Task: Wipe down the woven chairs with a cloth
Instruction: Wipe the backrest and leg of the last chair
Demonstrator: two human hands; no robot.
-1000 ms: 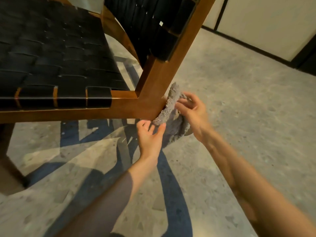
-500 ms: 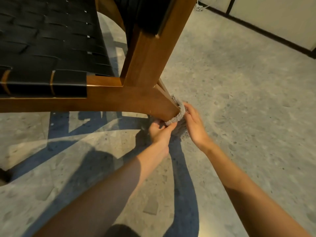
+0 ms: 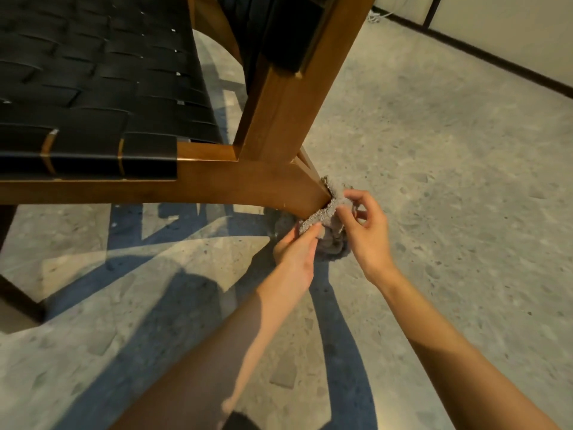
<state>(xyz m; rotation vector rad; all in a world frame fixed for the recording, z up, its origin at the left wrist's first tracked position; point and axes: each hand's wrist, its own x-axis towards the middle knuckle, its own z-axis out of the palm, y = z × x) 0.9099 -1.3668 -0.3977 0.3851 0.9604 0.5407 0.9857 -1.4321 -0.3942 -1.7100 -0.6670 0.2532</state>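
Cloth of grey, nubbly towelling (image 3: 321, 214) is looped as a narrow band round a leg of the brown wooden chair with the black woven strap seat (image 3: 254, 184), just under the joint where the seat rail meets the back post. The band's long axis runs slantwise, its upper end toward the far wall and its lower end toward the person. The rest of it hangs bunched below, between the two hands. The left hand (image 3: 294, 252) pinches the lower end, its fingers (image 3: 310, 235) pressed together on it. The right hand (image 3: 367, 234) grips the upper stretch, thumb and forefinger clamped on the pile, the other fingers curled. Both forearms reach in from the near edge of the speckled grey terrazzo floor (image 3: 449, 150). The slanted back post rises directly above the hands and carries the black woven backrest (image 3: 288, 29). A dark skirting (image 3: 496, 62) lines the floor's far edge under a pale wall, with a white cable (image 3: 376, 16) beside it. Bluish chair shadows cross the floor.
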